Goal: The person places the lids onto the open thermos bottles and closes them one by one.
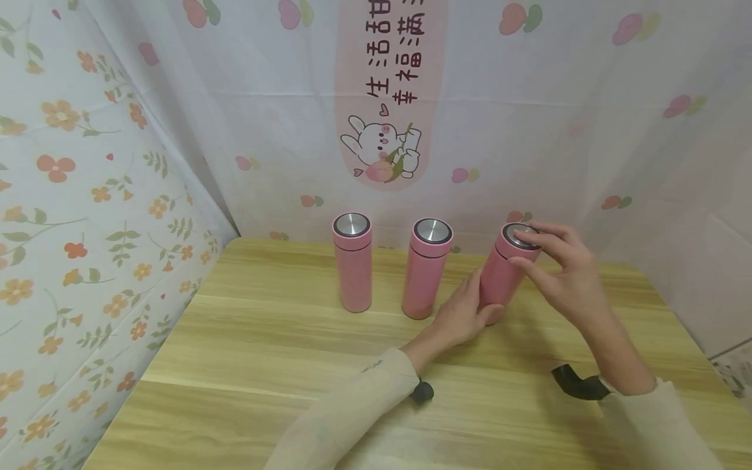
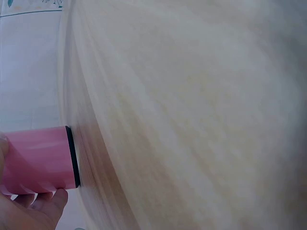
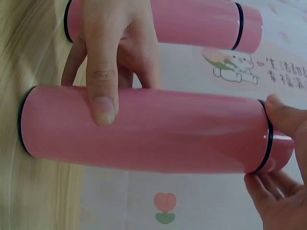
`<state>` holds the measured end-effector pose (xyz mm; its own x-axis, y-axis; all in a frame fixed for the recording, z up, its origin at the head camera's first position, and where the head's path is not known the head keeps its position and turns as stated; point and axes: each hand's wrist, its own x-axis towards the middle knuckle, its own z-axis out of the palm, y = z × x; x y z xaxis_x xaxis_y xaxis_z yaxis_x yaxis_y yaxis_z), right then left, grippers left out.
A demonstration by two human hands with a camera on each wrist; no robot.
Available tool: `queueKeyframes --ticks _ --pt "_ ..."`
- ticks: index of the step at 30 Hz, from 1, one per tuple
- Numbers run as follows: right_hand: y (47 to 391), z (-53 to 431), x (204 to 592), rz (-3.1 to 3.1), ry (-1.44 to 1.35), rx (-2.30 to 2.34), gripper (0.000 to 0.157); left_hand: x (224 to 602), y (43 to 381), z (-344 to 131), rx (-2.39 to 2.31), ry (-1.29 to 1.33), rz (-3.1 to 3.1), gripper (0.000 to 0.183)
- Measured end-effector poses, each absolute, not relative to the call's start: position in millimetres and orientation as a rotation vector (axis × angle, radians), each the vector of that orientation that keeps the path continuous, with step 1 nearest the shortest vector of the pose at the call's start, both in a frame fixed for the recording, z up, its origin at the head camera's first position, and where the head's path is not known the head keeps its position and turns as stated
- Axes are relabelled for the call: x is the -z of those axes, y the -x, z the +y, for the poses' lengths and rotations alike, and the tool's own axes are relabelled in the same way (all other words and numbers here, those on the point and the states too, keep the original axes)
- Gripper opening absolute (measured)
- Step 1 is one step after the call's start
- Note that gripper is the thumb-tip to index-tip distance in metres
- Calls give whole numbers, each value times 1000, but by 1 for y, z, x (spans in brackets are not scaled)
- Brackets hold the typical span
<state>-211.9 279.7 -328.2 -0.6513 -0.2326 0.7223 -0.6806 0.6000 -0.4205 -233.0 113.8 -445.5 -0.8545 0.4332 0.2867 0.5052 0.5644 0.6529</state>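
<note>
Three pink thermos bottles with silver-topped lids stand in a row: a left bottle [image 1: 355,281], a middle bottle [image 1: 424,281] and a right bottle [image 1: 501,277]. Around the lower body of the right bottle, my left hand [image 1: 461,314] has its fingers and thumb curled; the left wrist view shows this grip near the black base ring. My right hand [image 1: 568,277] holds the same bottle's lid [image 3: 282,151], with thumb and fingers on opposite sides at the black seam. The right bottle leans slightly in the head view, its base at the table.
The bottles are near the back edge of a wood-grain table [image 1: 235,365]. Behind hangs a white curtain [image 1: 282,130] with a rabbit print, and a floral cloth [image 1: 88,215] covers the left side. Black straps show at both cuffs.
</note>
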Motion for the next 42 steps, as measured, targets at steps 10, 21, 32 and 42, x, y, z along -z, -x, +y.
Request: queueKeyframes --ticks 10,21,32,42 --pt "206 265 329 -2192 -557 -788 51 447 234 115 1179 828 -2679 69" --pt "209 276 328 -2168 -776 -857 42 448 234 115 1191 830 -2671 67" --pt "210 286 311 -2130 -1248 -1374 47 446 233 113 1166 814 -2695 67" --pt "206 280 310 -2203 -1075 -1263 51 446 232 113 1143 796 -2714 68"
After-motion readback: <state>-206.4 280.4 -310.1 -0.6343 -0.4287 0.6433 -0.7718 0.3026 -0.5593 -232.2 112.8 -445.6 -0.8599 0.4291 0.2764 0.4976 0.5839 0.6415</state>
